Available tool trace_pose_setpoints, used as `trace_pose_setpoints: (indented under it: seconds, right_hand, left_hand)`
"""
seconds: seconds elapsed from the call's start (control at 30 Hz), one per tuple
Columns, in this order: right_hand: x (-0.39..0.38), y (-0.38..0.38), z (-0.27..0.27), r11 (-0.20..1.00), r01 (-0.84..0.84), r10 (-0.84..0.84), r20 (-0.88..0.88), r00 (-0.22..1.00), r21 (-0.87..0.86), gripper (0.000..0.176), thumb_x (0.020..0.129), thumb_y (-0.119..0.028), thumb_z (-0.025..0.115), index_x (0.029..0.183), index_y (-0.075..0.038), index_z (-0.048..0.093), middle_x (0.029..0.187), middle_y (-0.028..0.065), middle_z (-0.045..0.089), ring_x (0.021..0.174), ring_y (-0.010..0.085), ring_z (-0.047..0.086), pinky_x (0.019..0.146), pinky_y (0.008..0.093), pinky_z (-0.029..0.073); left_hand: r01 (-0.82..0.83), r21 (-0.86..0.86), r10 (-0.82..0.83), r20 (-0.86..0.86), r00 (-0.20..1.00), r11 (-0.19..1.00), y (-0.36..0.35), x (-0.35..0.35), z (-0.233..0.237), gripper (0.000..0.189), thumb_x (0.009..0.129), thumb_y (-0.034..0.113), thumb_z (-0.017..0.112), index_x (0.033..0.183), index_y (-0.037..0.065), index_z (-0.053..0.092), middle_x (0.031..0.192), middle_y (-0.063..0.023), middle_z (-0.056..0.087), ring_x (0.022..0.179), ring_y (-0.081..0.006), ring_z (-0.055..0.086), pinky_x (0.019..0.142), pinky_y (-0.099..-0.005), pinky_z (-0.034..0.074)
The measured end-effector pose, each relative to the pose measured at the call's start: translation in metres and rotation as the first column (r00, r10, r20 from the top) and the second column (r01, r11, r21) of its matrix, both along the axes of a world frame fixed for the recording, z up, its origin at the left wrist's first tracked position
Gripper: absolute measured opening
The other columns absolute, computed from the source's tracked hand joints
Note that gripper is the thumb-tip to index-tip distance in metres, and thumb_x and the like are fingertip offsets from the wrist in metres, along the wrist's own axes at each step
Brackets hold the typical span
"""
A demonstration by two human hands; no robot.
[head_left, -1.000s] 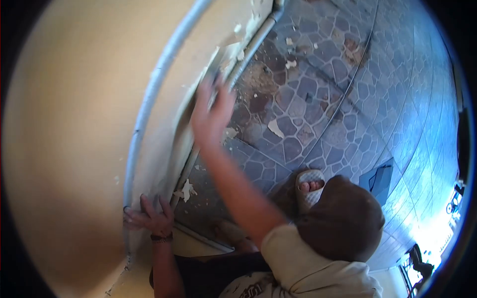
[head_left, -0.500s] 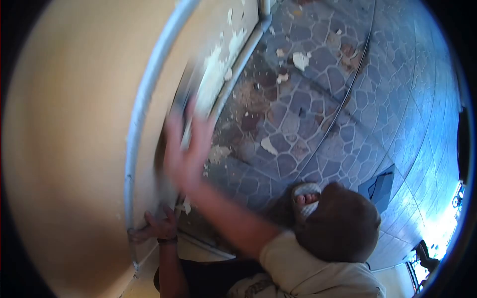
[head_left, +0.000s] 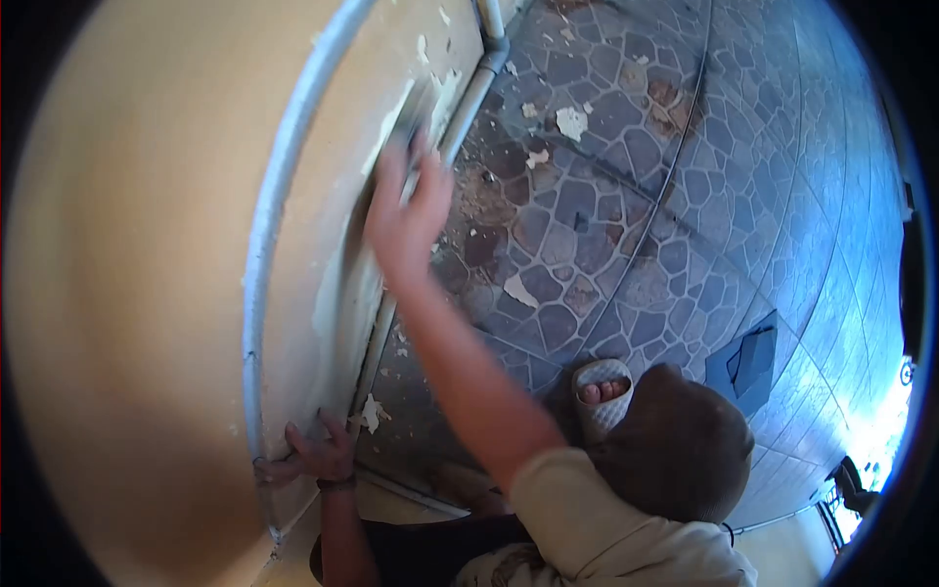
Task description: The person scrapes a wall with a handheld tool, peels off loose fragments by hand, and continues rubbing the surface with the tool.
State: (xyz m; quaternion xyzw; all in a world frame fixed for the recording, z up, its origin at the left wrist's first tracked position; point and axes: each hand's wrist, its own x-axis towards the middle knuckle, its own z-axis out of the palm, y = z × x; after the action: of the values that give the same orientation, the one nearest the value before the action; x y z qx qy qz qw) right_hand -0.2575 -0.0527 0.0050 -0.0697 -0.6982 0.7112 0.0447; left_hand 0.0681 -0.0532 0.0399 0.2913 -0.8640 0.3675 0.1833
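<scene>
My right hand (head_left: pixel 406 220) grips a flat tool (head_left: pixel 416 112), seemingly a scraper, partly hidden by the fingers and blurred. The tool is against the low part of the cream wall (head_left: pixel 127 225), where pale bare patches (head_left: pixel 445 93) show through peeling paint. Lower left, my left hand (head_left: pixel 318 456), with a dark band at the wrist, has its fingers spread and touches the wall beside a curved grey pipe (head_left: pixel 262 225). A second pipe (head_left: pixel 468 108) runs along the base of the wall.
Paint flakes (head_left: pixel 571 123) lie on the stone-patterned floor (head_left: pixel 587 235). A foot in a light slipper (head_left: pixel 603 391) stands beside a brown-covered knee (head_left: pixel 675 445). A dark flat piece (head_left: pixel 745 364) lies to the right. A cable (head_left: pixel 675 166) crosses the floor.
My right hand and the tool have moved up and slightly right along the wall. My left hand stays almost where it was. The view has shifted a little.
</scene>
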Motion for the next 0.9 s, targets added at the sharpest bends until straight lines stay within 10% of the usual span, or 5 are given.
trace_pose_setpoints:
  seconds: [0.2, 0.4, 0.57, 0.73, 0.9]
  right_hand:
    - [0.077, 0.015, 0.028, 0.988, -0.142, 0.141, -0.009, 0.99, -0.06, 0.048, 0.095, -0.025, 0.052, 0.13, 0.007, 0.05, 0.097, 0.0286, 0.057, 0.095, 0.0402, 0.049, 0.089, 0.0447, 0.037]
    - [-0.068, -0.008, -0.017, 0.995, 0.057, -0.068, 0.156, 0.985, 0.076, 0.046, 0.095, -0.033, 0.052, 0.12, 0.006, 0.057, 0.102, 0.0216, 0.059, 0.096, 0.0356, 0.055, 0.089, 0.044, 0.041]
    - [0.09, 0.007, 0.018, 0.981, -0.12, 0.133, 0.079, 0.988, -0.152, 0.048, 0.096, -0.026, 0.049, 0.135, 0.003, 0.047, 0.106, 0.0287, 0.055, 0.093, 0.0406, 0.049, 0.087, 0.0463, 0.039]
    - [-0.109, 0.001, -0.024, 0.997, -0.029, 0.022, 0.114, 0.993, 0.065, 0.045, 0.093, -0.021, 0.056, 0.129, 0.007, 0.052, 0.096, 0.0272, 0.058, 0.087, 0.0396, 0.052, 0.082, 0.0453, 0.042]
    - [-0.005, 0.012, 0.012, 0.996, -0.084, 0.084, -0.029, 0.996, 0.006, 0.044, 0.092, -0.019, 0.058, 0.125, 0.009, 0.054, 0.093, 0.0286, 0.058, 0.087, 0.0408, 0.053, 0.081, 0.0464, 0.042]
  left_hand:
    - [-0.05, 0.008, 0.051, -0.081, 0.995, 0.999, 0.002, -0.014, -0.004, 0.068, 0.079, 0.052, 0.066, 0.132, 0.016, 0.041, 0.145, -0.0377, 0.004, 0.134, -0.0537, 0.005, 0.095, -0.0741, 0.005]
    - [-0.075, 0.054, 0.076, -0.009, 0.997, 0.996, 0.007, 0.0, -0.005, 0.072, 0.078, 0.053, 0.066, 0.135, 0.017, 0.038, 0.145, -0.0383, 0.003, 0.134, -0.0536, 0.005, 0.095, -0.0744, 0.003]
    - [-0.037, -0.027, 0.035, -0.075, 0.997, 0.999, 0.002, -0.019, -0.006, 0.07, 0.077, 0.049, 0.068, 0.129, 0.015, 0.036, 0.142, -0.0425, 0.004, 0.131, -0.0542, 0.006, 0.091, -0.0748, 0.007]
    - [-0.043, 0.039, 0.044, -0.035, 0.998, 0.998, 0.004, -0.007, -0.011, 0.076, 0.08, 0.048, 0.068, 0.136, 0.011, 0.033, 0.144, -0.0417, -0.002, 0.134, -0.0557, 0.002, 0.096, -0.0748, -0.001]
    - [0.005, 0.126, 0.018, -0.179, 0.984, 0.992, -0.005, -0.003, -0.034, 0.079, 0.078, 0.045, 0.072, 0.133, 0.005, 0.031, 0.142, -0.0397, 0.002, 0.132, -0.0536, 0.004, 0.098, -0.0711, 0.004]
